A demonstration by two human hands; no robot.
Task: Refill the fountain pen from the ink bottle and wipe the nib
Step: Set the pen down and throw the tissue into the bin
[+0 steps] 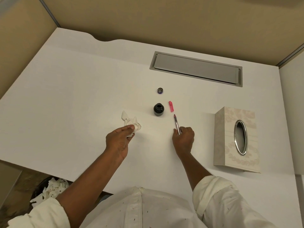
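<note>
Holding the fountain pen (176, 124) in my right hand (183, 139), fingers pinched on the back half of the barrel, nib aimed up-frame toward the pink cap (171, 106). Left hand (119, 140) is closed around a crumpled tissue (130, 121), left of centre, tissue partly resting on the white desk (74, 96). Small dark speck on the tissue, probably ink.

Ink bottle (158, 109) sits open at frame centre, between my hands and slightly above them; its lid (160, 90) lies apart, further up-frame. Pen cap lies just right of the bottle, near the nib tip. Tissue box (236, 137) at right edge.

My read: the step in hand is wiping the nib, or it is just finished; can't tell if the nib is clean, too small.

To do it well: bring nib to a clean fold of the tissue, not the spotted part. Dab and draw lightly from feed toward tip, no squeezing. Keep nib angled off the desk to avoid marks. Keep my wrist clear of the open bottle, easy to tip. Then cap the pen and put the lid back on the bottle.
</note>
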